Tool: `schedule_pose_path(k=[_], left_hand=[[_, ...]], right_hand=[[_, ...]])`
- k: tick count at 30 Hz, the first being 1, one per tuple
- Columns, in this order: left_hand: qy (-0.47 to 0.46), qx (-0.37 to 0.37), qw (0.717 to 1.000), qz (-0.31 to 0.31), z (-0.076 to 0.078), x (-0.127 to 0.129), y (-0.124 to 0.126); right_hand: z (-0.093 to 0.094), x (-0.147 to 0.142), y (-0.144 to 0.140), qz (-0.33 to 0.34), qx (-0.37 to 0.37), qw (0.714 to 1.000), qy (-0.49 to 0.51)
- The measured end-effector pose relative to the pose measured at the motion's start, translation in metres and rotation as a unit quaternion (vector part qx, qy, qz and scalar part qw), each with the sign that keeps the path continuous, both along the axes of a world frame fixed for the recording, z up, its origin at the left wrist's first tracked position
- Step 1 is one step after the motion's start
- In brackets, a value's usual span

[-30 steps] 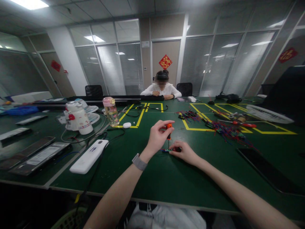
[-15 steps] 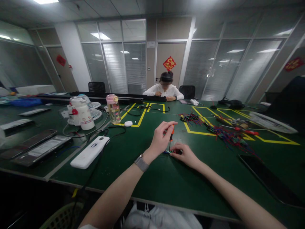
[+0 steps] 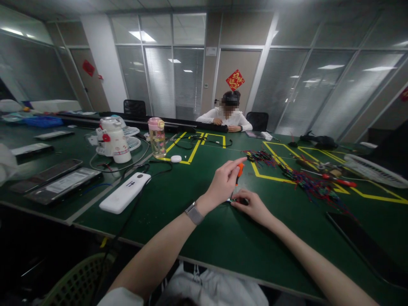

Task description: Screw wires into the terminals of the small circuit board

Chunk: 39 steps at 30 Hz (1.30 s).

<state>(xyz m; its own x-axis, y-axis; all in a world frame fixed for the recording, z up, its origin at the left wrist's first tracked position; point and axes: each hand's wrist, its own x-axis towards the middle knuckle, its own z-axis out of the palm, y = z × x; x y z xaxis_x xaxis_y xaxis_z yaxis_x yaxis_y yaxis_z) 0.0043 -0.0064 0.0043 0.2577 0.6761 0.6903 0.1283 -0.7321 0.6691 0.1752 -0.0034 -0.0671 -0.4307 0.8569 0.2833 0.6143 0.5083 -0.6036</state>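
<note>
I note an orange-handled screwdriver standing nearly upright, tip down on a small dark part with coloured bits, which lies flat on the green table, largely hidden by fingers.

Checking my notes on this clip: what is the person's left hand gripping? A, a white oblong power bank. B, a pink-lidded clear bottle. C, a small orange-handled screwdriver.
C: the left hand holds the small orange-handled screwdriver upright, tip down by the right hand on the green table.

No legible text — door sign too blurred.
</note>
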Motion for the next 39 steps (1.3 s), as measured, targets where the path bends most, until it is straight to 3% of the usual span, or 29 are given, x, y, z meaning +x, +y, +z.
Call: schedule_pose_path(k=[9,33,39], left_hand=[[0.001,-0.013,1.000,-0.006,-0.0021,0.0013,0.0012],[-0.004,0.033,0.999,0.009,-0.0019,0.0010,-0.0008],[-0.007,0.012,1.000,0.004,0.0003,0.0007,-0.0013]], right_hand=[[0.0001,-0.0002,-0.0012,0.000,-0.003,1.000,0.006],[-0.0031,0.0051,-0.0003,-0.011,-0.014,1.000,0.005],[0.0003,0.0031,-0.0017,-0.009,-0.012,1.000,-0.002]])
